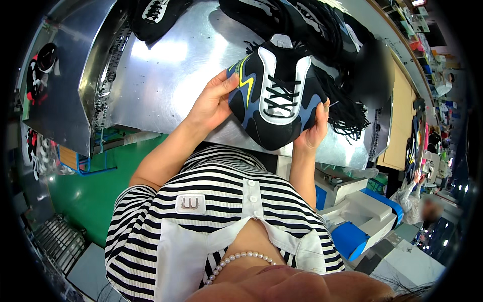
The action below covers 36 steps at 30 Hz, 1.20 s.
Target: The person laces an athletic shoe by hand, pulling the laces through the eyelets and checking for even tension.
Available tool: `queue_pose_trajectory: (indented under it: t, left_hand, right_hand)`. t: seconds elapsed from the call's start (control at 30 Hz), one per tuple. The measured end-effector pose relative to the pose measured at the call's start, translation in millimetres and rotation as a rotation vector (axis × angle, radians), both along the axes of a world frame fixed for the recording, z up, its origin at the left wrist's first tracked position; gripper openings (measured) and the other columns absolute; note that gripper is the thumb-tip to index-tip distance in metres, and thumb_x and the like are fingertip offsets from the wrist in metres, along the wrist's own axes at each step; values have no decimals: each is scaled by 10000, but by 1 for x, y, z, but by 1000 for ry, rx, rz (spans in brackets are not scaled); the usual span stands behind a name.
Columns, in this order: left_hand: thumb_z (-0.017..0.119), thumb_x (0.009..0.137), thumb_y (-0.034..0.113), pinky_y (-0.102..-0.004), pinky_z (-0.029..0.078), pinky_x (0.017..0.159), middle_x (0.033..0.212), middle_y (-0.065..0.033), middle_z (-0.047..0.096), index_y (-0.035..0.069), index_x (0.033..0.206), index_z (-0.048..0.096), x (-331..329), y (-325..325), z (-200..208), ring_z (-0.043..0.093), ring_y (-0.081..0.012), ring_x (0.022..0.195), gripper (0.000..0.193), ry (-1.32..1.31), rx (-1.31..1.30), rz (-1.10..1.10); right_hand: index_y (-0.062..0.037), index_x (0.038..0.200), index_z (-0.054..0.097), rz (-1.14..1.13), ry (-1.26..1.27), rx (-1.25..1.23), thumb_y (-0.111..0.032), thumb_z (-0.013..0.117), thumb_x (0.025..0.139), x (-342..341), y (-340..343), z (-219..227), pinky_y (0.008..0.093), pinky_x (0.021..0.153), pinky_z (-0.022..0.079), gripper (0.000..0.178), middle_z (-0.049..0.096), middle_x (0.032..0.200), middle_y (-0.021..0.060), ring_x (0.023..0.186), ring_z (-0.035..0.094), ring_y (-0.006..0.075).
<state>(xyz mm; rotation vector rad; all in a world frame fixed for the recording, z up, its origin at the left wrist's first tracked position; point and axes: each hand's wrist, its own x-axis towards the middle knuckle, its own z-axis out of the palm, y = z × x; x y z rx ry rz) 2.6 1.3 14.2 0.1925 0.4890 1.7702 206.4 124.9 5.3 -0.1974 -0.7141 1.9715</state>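
Note:
Between my two hands I hold a shoe upper (274, 95), black and dark blue with yellow zigzag lines and a silver lace panel crossed by black laces. Its rounded toe points toward me, over the near edge of the metal worktable (161, 85). My left hand (217, 98) grips its left side, thumb on top. On the opposite side my right hand (316, 126) holds the edge, its other fingers mostly hidden beneath. Close to the right hand lies a bundle of black laces (347, 113).
More black shoe uppers (256, 15) lie along the table's far side, with another upper (153, 12) at far left. A raised metal side wall (70, 75) bounds the table on the left. Brown cardboard (400, 116) stands at right, and a white and blue machine (359, 214) sits below it.

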Motion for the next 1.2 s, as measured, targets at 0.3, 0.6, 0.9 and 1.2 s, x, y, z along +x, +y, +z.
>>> queue_pose_trajectory:
  t: [0.3,0.6,0.9,1.2]
  left_hand:
    - [576,974,172,-371,492,1004,1258,-108,624,10,1335,497,-10,-7,-10,616,-206,1140,404,34,156,-22]
    - [651,920,245,-379,478,1028,1304,-106,589,22,1395,434,-15,-21,-22,587,-213,1187,569,73,147,-120]
    - [631,933,289,-461,406,1095,1391,-148,512,8,1426,376,-24,-19,-48,492,-288,1301,622,-52,351,-244]
    - [478,1028,232,-357,491,1003,1262,-85,600,51,1350,451,-3,-20,-46,597,-191,1148,370,-3,-161,-69]
  right_hand:
    - [-68,1168,567,-15,-78,-46,-35,504,960,-4,-10,-2,350,963,504,220,659,1168,92,1074,644,214]
    - [-48,1091,532,89,-321,-25,-75,634,891,8,-26,5,225,813,486,226,630,1012,47,912,607,102]
    - [-38,1056,556,138,-568,48,-102,677,887,6,-32,10,150,556,343,217,586,871,-29,657,463,0]
    - [0,959,675,-234,-928,821,-54,716,832,-29,-20,14,235,635,483,144,610,905,73,771,607,133]
